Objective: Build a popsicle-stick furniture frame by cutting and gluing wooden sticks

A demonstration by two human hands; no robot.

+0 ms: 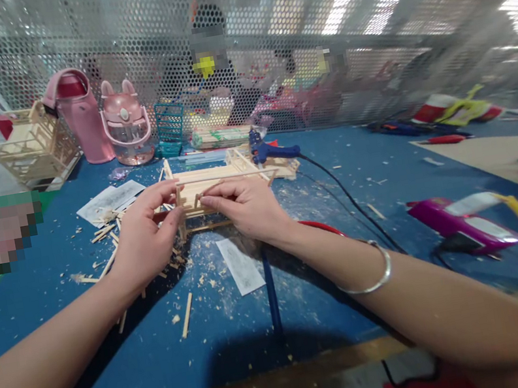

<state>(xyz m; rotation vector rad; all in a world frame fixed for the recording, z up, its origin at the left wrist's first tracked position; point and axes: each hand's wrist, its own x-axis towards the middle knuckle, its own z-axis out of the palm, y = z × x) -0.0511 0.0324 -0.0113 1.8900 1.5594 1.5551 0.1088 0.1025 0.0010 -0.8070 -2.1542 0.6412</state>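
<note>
A small frame of thin wooden sticks (199,194) stands on the blue table (243,336) in front of me. My left hand (144,236) pinches its left side, thumb and fingers closed on the sticks. My right hand (246,206) grips its right side, fingers curled over the top sticks; a silver bangle (376,270) sits on that wrist. Loose sticks and wood chips (111,235) lie scattered around the frame.
A blue glue gun (272,151) with a black cord lies behind the frame. A purple glue gun (463,227) lies at right. Pink bottles (126,130), a finished stick model (33,149) and a perforated metal screen (262,34) stand at the back. Paper slip (241,264) near me.
</note>
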